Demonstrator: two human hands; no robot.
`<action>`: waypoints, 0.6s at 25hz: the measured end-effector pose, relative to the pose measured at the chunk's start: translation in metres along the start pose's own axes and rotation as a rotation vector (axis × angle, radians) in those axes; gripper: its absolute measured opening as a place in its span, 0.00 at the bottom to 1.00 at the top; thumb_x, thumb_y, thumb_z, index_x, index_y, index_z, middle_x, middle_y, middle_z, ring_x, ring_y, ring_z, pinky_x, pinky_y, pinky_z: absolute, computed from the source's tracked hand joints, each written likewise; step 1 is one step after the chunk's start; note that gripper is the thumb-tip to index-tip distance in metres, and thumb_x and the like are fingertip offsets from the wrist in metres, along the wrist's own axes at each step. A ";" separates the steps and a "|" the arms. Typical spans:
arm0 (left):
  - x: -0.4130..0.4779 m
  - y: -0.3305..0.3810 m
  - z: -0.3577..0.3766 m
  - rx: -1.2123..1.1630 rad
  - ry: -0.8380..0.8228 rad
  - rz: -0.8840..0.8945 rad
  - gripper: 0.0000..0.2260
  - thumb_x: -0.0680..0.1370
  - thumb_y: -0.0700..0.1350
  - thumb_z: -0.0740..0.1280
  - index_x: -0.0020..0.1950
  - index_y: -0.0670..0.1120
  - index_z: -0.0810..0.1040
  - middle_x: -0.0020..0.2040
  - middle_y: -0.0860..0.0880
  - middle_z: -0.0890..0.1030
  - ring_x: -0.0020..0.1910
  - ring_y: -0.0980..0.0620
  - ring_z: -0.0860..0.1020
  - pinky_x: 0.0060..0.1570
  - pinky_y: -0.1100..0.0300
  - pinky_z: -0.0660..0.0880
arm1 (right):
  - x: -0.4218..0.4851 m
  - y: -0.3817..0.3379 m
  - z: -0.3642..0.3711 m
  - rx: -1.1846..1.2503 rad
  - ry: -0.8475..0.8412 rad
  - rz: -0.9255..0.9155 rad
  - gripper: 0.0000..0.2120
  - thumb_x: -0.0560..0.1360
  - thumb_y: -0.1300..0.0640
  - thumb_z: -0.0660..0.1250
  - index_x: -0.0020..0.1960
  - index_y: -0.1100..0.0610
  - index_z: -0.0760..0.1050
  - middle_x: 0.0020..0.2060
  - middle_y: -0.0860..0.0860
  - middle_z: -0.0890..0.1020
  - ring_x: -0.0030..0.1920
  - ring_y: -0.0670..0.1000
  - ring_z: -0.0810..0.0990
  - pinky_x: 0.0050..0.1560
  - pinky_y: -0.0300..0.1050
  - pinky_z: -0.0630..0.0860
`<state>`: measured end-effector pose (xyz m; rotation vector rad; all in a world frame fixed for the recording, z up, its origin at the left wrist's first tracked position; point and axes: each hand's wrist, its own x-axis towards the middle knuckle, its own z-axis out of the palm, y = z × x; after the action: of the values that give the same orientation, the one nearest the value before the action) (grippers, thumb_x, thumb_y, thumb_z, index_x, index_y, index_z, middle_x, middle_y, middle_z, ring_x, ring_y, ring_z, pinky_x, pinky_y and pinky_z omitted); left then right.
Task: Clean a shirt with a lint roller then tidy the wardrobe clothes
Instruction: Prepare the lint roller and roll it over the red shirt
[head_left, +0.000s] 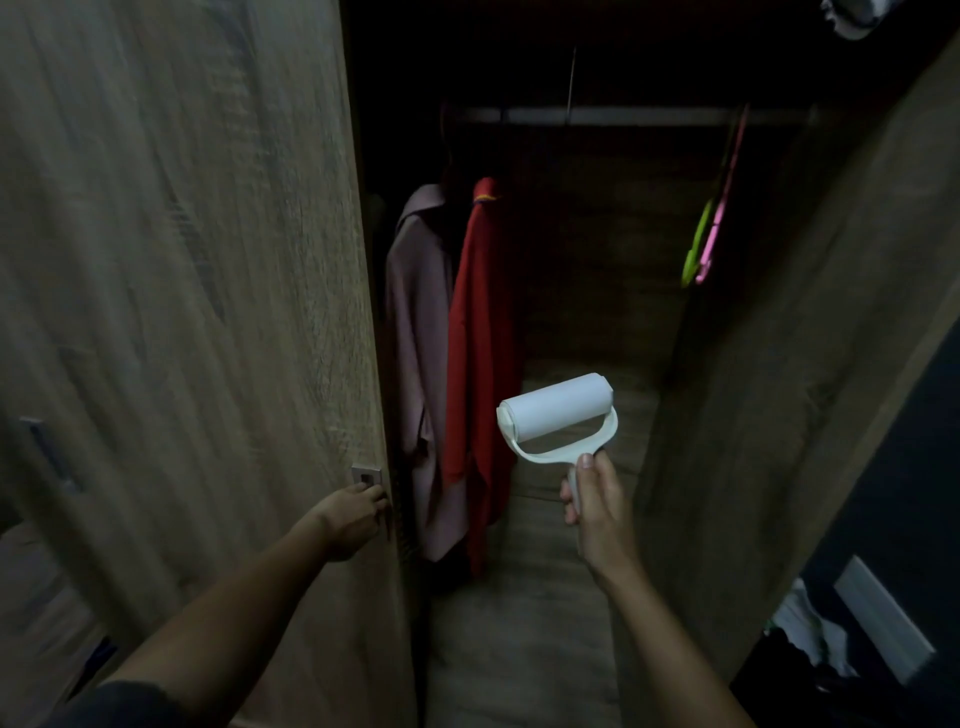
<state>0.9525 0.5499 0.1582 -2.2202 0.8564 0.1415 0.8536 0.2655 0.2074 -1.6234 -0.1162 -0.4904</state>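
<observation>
Left hand hooks wood-grain wardrobe door left of red hanging shirt; right hand grips white plastic lint roller, which might snag loose fabric.

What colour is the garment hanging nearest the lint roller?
The garment is red, clearest in the head view.

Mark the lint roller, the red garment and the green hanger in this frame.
lint roller (556, 408), head view, on the white roll.
red garment (480, 364), head view, middle of the hanging cloth.
green hanger (696, 244), head view, on its lower arm.
</observation>
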 end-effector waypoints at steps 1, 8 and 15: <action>0.000 -0.004 0.003 -0.010 -0.002 0.000 0.16 0.80 0.43 0.56 0.65 0.42 0.74 0.70 0.42 0.67 0.67 0.42 0.63 0.65 0.49 0.62 | 0.001 0.000 0.002 -0.001 -0.002 0.000 0.15 0.71 0.36 0.53 0.38 0.46 0.71 0.27 0.45 0.73 0.26 0.42 0.68 0.29 0.42 0.65; -0.007 -0.017 0.018 -0.041 -0.017 -0.026 0.18 0.79 0.43 0.56 0.67 0.41 0.73 0.71 0.43 0.66 0.68 0.43 0.63 0.67 0.50 0.62 | 0.010 -0.010 0.010 0.017 0.002 -0.005 0.13 0.72 0.39 0.54 0.39 0.43 0.72 0.29 0.46 0.71 0.27 0.42 0.68 0.28 0.39 0.66; -0.019 -0.021 0.005 -0.142 -0.083 -0.077 0.18 0.81 0.43 0.54 0.71 0.41 0.67 0.74 0.45 0.61 0.71 0.45 0.60 0.68 0.53 0.61 | 0.014 -0.014 0.008 -0.007 -0.030 -0.002 0.14 0.75 0.44 0.53 0.41 0.51 0.70 0.31 0.50 0.71 0.27 0.42 0.68 0.28 0.36 0.66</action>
<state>0.9516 0.5741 0.1732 -2.3585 0.7344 0.2631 0.8626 0.2717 0.2252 -1.6381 -0.1386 -0.4688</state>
